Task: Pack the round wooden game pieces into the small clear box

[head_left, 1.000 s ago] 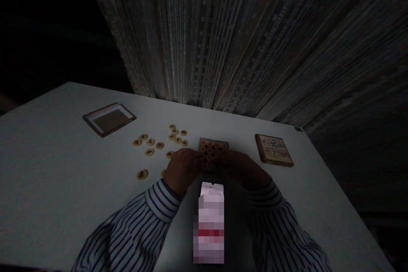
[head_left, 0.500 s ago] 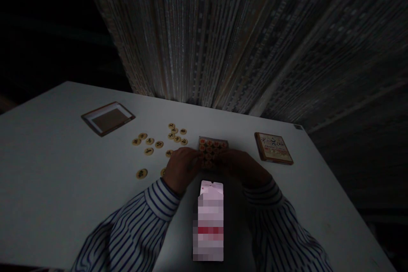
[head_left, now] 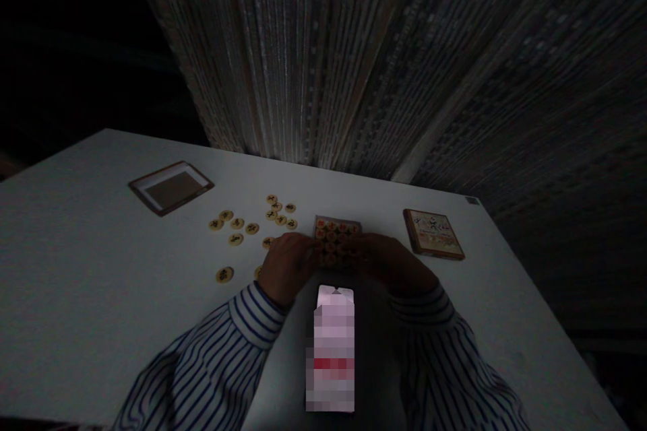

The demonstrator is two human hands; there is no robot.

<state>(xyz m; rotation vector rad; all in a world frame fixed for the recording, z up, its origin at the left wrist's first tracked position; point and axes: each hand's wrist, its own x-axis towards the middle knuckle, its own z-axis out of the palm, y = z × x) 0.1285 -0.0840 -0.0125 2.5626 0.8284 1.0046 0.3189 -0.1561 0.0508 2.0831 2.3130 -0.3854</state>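
Note:
A small tray of round pieces (head_left: 331, 237) with red characters, set in rows, lies at the middle of the white table. My left hand (head_left: 290, 266) is at the tray's left side, its fingers bent against the edge. From the right, my right hand (head_left: 389, 259) reaches over the tray's right side, fingertips on or just above the pieces there. Dim light hides whether either hand grips anything. Loose round pieces with dark characters (head_left: 236, 239) lie scattered left of my left hand.
A lit phone (head_left: 334, 350) lies in front of the tray, between my forearms. An open box part (head_left: 174, 188) is at the back left. A box lid with printed characters (head_left: 435, 234) lies on the right. A curtain (head_left: 303, 47) hangs behind the white table (head_left: 126, 283).
My right hand and wrist have shifted slightly to the right. My left hand has barely moved, and the loose pieces lie as before.

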